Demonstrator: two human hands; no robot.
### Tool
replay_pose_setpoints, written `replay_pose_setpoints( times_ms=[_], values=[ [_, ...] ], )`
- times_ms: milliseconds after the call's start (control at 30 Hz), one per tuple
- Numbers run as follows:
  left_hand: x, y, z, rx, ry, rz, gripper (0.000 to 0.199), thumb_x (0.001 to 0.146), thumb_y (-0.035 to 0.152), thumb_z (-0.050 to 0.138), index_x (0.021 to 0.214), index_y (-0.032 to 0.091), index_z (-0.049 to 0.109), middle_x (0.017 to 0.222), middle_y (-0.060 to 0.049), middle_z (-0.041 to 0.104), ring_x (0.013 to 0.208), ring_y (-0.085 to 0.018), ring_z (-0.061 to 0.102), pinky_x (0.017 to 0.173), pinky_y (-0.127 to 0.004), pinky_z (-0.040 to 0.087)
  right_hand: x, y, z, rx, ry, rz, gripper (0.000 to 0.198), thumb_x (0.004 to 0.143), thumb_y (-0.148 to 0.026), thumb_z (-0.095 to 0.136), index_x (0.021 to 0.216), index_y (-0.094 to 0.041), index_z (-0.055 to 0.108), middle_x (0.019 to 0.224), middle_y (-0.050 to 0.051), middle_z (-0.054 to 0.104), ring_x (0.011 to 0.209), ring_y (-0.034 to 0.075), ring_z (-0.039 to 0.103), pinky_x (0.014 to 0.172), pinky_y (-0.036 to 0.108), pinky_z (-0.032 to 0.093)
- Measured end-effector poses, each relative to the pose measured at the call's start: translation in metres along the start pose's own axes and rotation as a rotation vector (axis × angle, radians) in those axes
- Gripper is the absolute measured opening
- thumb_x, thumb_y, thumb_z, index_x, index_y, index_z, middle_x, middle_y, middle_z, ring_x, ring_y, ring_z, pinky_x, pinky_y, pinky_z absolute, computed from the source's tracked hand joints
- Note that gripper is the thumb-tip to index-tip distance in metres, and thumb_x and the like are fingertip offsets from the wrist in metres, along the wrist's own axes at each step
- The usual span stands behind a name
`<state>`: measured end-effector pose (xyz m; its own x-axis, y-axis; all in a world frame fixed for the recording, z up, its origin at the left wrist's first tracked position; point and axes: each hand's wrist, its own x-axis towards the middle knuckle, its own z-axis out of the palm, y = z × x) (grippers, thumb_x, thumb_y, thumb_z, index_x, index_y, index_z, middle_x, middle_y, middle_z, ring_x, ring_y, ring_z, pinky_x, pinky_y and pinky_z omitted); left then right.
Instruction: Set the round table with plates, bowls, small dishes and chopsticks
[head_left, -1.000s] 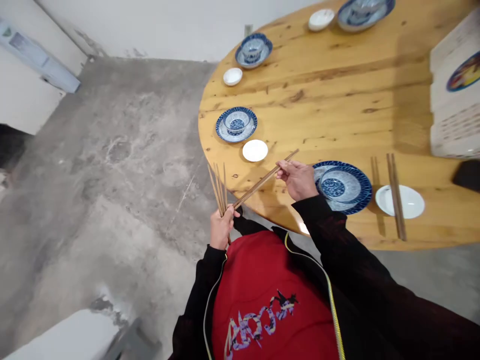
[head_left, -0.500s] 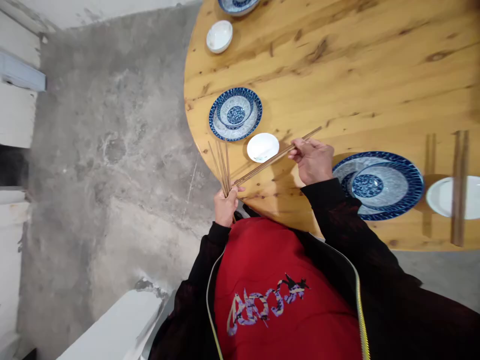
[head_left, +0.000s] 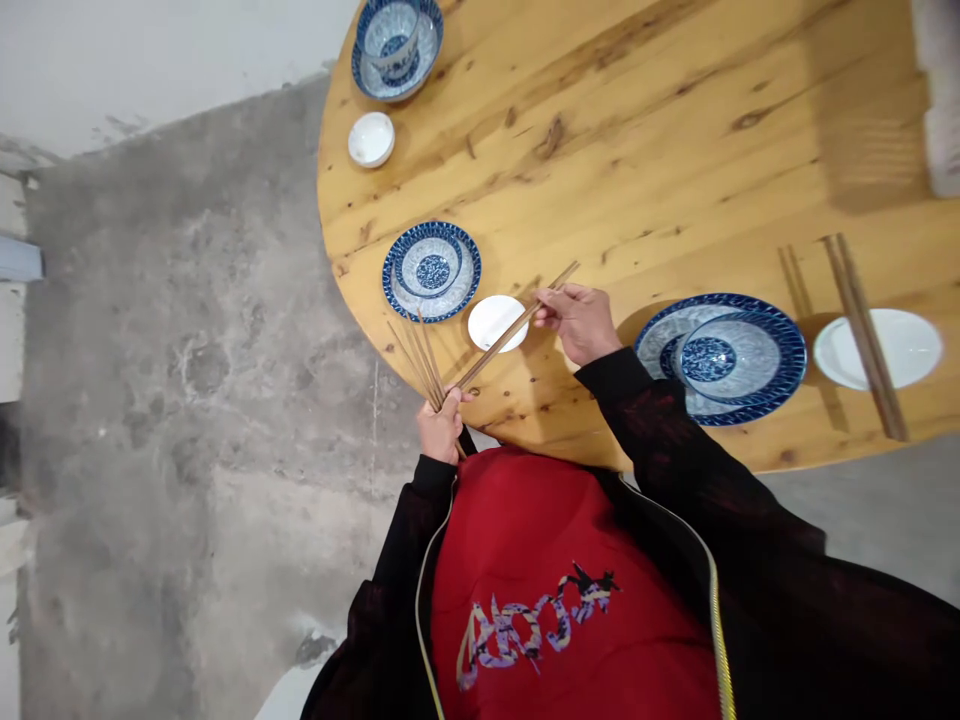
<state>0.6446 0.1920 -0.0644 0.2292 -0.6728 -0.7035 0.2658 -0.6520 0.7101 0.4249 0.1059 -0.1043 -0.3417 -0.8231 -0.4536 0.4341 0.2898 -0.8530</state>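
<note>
My left hand (head_left: pixel 441 425) is closed around a bundle of several wooden chopsticks (head_left: pixel 421 362) at the table's near edge. Between finger and thumb, my right hand (head_left: pixel 577 318) pinches a pair of chopsticks (head_left: pixel 517 328), slanting across a small white dish (head_left: pixel 487 318). Their lower ends reach my left hand. Just beyond that dish sits a blue-patterned plate (head_left: pixel 474 284) bearing a matching bowl (head_left: pixel 433 268). Close to my right forearm lies a larger-looking blue-patterned plate (head_left: pixel 791 360) with a bowl (head_left: pixel 731 355) on it.
Chopsticks (head_left: pixel 866 335) rest across a white dish (head_left: pixel 911 350) at the right. Farther along the round wooden table (head_left: pixel 637 150) are a white bowl (head_left: pixel 371 140) and another blue-patterned plate and bowl (head_left: pixel 390 50). A whitish object (head_left: pixel 943 100) stands at the upper right.
The view has shifted, bringing more of the far plate and bowl into sight. The right hand's chopsticks remain in its pinch, above the white dish. My left hand still holds its bundle.
</note>
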Motion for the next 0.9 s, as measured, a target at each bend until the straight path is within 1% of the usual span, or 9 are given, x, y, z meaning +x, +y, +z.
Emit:
replay_pose_setpoints(
  times_ms=[100,200,367,567,700,900],
  values=[
    [0.011,0.002,0.000,-0.011,-0.010,-0.010,0.045,0.068,0.040,0.086,0.096,0.013,0.063,0.072,-0.001,0.072,0.038,0.001,0.032,0.039,-0.016,0.017,0.013,0.002,0.011,-0.003,0.005,0.011,0.037,0.076,-0.028,0.091,0.063,-0.017,0.059,0.056,-0.001,0.058,0.048,0.008,0.055,0.048,0.018,0.051],
    [0.019,0.003,0.000,-0.004,-0.015,-0.026,0.042,0.071,0.039,0.085,0.097,0.012,0.063,0.072,-0.001,0.072,0.039,0.000,0.031,0.040,-0.017,0.018,0.024,0.004,0.016,-0.021,-0.006,0.012,0.037,0.073,-0.025,0.092,0.063,-0.017,0.057,0.055,-0.002,0.057,0.048,0.007,0.054,0.047,0.017,0.050],
    [0.028,0.002,0.000,-0.005,-0.034,-0.046,0.039,0.073,0.037,0.083,0.096,0.013,0.063,0.073,-0.001,0.072,0.039,0.000,0.030,0.040,-0.018,0.017,0.033,0.008,0.016,-0.044,-0.026,0.024,0.039,0.068,-0.028,0.095,0.064,-0.018,0.058,0.054,-0.003,0.057,0.049,0.007,0.053,0.044,0.016,0.047],
    [0.034,0.002,-0.002,0.024,-0.036,-0.046,0.042,0.073,0.041,0.083,0.098,0.013,0.064,0.076,0.000,0.072,0.040,0.000,0.032,0.041,-0.018,0.018,0.035,0.009,0.016,-0.060,-0.064,0.030,0.038,0.072,-0.027,0.093,0.063,-0.018,0.057,0.053,-0.002,0.054,0.047,0.007,0.047,0.042,0.017,0.039],
    [0.033,0.001,0.001,0.027,-0.060,-0.033,0.044,0.073,0.042,0.083,0.099,0.013,0.064,0.077,-0.001,0.072,0.040,0.000,0.030,0.040,-0.018,0.017,0.037,0.007,0.016,-0.062,-0.060,0.023,0.039,0.071,-0.027,0.093,0.059,-0.017,0.058,0.051,-0.002,0.052,0.046,0.006,0.045,0.041,0.017,0.034],
    [0.031,-0.001,0.006,0.034,-0.065,-0.032,0.047,0.073,0.045,0.083,0.101,0.013,0.065,0.078,-0.001,0.072,0.041,0.000,0.031,0.040,-0.017,0.018,0.042,0.007,0.015,-0.042,-0.048,0.008,0.035,0.067,-0.029,0.095,0.061,-0.016,0.063,0.052,-0.002,0.055,0.047,0.006,0.048,0.042,0.017,0.039]
  ],
)
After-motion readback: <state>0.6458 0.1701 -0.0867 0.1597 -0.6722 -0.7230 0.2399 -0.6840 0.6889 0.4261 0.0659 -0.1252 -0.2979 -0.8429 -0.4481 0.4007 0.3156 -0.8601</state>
